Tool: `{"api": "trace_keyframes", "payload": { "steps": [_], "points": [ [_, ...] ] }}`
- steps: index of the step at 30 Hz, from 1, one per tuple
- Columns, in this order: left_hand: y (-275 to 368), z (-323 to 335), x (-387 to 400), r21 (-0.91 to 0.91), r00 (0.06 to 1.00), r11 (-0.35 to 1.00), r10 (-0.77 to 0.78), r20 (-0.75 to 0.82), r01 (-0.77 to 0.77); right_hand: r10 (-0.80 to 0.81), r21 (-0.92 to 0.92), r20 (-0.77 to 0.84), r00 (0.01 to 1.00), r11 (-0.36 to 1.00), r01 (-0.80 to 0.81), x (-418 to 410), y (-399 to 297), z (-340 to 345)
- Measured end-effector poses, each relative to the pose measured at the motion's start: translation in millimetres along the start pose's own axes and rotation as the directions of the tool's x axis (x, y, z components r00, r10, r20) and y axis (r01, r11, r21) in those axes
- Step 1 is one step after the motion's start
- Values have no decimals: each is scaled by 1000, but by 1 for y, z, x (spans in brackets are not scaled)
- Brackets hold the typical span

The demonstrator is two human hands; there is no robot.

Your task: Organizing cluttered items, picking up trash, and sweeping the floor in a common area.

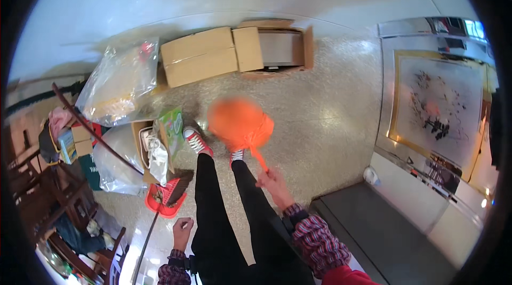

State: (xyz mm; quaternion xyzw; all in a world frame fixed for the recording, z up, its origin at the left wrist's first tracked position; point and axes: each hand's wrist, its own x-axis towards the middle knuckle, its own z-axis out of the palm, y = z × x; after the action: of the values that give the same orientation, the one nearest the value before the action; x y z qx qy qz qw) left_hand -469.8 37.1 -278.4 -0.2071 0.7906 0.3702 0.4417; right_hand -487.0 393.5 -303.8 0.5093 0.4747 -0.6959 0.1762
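Observation:
My right hand [274, 186] grips the twisted neck of an orange plastic bag [242, 121], which hangs tied and bulging over the floor in front of my feet. My left hand [183, 232] is beside my left leg with its fingers curled and nothing seen in them. Just beyond the left hand, a broom with dark and red bristles [176, 189] rests in a red dustpan [166, 205] that holds some debris. What the orange bag contains is hidden.
Cardboard boxes [200, 59] lie along the wall ahead. Clear plastic bags [120, 85] and an open carton [146, 137] with white items stand at the left, near dark wooden chairs [72, 205]. A dark grey platform [384, 229] and a framed picture [436, 101] are at the right.

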Motion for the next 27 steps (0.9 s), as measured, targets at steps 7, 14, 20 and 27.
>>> {"api": "trace_keyframes", "payload": {
  "steps": [7,14,20,27],
  "points": [
    [1,-7,7,-105,996,994,1,88,8,130,45,-93,987,991,-126,-33,60,-73],
    [9,-26,3,-33,990,999,-24,138,29,253,159,-219,942,962,-222,-57,103,-92],
    [26,-24,0,-22,985,998,-56,164,61,208,150,-175,962,972,-183,-82,137,-161],
    [37,-34,-4,26,983,997,-80,167,77,375,27,-298,878,923,-385,-92,177,-150]
  ]
}}
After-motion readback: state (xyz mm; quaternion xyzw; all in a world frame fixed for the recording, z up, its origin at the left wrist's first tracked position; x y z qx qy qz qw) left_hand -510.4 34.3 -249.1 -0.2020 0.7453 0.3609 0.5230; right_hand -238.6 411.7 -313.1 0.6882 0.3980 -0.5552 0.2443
